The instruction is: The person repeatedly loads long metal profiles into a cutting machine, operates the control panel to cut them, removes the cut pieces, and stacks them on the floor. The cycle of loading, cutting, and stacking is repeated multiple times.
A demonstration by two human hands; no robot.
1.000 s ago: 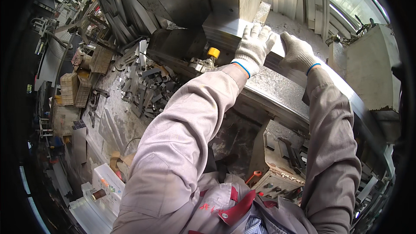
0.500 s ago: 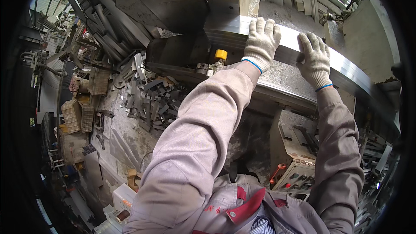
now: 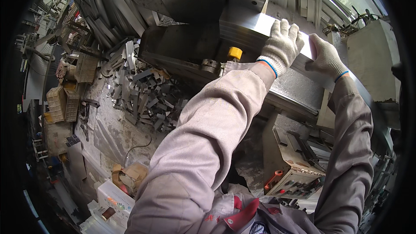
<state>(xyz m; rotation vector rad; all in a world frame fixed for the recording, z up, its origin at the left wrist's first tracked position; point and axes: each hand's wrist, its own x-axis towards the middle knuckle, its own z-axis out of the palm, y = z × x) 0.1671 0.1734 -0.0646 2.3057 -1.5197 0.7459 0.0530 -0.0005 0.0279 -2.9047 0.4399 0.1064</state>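
Metal bars [image 3: 260, 28] running far-left to near-right beneath left fingers [image 3: 284, 28] part-curled over the top and right fingers [image 3: 321, 45] bent alongside, firmness of either hold impossible to tell.

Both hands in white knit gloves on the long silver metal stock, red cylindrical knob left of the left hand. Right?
Colour's wrong: the cylindrical knob is yellow, per the head view. It sits left of the left hand, which, like the right hand, is on the long silver metal stock.

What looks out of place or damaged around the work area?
Metal offcuts lie jumbled on the floor left of the left sleeve, in no order. The box with knobs beside the right sleeve has a chipped-looking edge.
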